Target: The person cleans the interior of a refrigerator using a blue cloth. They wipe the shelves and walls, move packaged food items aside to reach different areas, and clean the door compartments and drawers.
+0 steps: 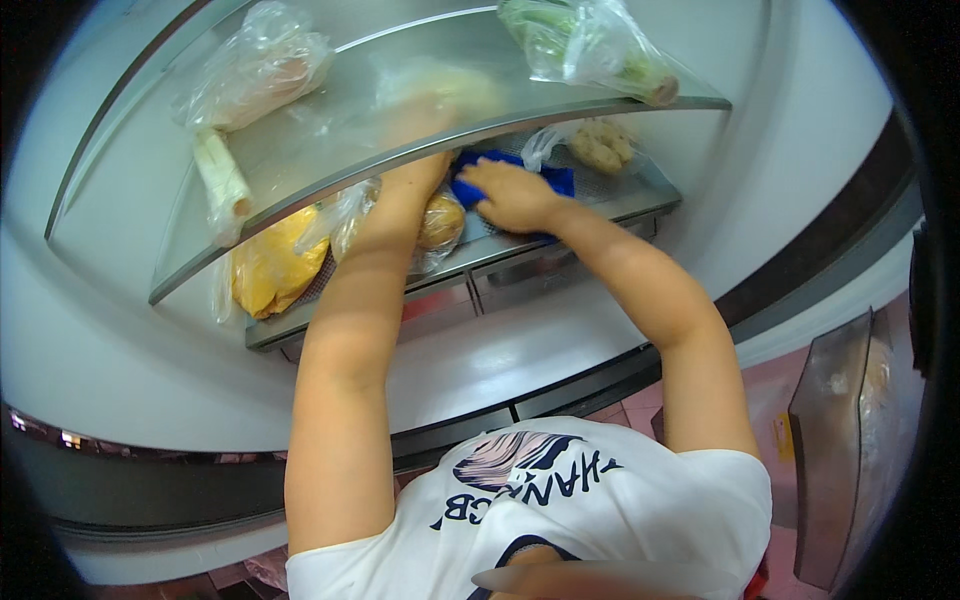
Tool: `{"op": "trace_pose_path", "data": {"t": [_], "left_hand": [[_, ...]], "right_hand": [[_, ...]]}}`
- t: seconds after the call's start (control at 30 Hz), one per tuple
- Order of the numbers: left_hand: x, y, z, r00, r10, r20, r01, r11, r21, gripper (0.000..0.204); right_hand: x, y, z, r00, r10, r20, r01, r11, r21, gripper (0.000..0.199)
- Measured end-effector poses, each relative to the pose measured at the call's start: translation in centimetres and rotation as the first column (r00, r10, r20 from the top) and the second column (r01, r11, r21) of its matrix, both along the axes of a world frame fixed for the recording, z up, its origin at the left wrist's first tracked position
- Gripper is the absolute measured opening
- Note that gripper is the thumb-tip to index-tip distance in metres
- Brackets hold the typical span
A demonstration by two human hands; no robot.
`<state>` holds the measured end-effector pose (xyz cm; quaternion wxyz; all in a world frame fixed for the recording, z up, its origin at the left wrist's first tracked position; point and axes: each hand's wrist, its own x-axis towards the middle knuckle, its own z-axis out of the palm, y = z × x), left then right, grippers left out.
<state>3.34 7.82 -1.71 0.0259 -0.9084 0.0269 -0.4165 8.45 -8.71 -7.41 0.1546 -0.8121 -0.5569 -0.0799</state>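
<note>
My right hand (512, 195) presses on a bright blue cloth (552, 180) on the lower fridge shelf, its fingers curled over the cloth. My left hand (420, 125) reaches deep under the glass shelf (350, 135). Through the glass it is blurred, and its fingers cannot be made out. Beside my left forearm lies a clear plastic bag with a round, brownish item (440, 220). To its left is a yellow plastic bag (275, 265). A knobbly, pale brown item in a clear bag (600, 145) sits right of the cloth.
On the glass shelf lie a bagged pinkish item (265, 75), a wrapped pale roll (222, 180) and bagged green stalks (600, 50). Drawers (530, 280) sit below the lower shelf. A translucent bin (835, 440) stands at the right, outside the fridge.
</note>
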Motion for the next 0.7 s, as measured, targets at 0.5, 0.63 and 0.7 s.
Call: {"op": "trace_pose_path", "data": {"t": [0.5,0.63,0.7], "left_hand": [[-2.1,-8.8,2.7,0.875,-0.175,-0.452,0.07,0.968,-0.24,0.05],[1.3,-14.4,0.3,0.891,-0.374,-0.259,0.386,0.922,-0.002,0.059],[4.1,-16.5,-0.7,0.872,-0.41,-0.266,0.426,0.905,0.002,0.063]], "right_hand": [[-4.8,-9.1,-0.1,0.915,-0.394,0.089,0.327,0.851,0.41,0.039],[-4.7,-8.1,-0.9,0.906,-0.407,0.118,0.328,0.849,0.414,0.035],[-4.6,-7.8,-1.5,0.893,-0.432,0.129,0.336,0.829,0.447,0.032]]}}
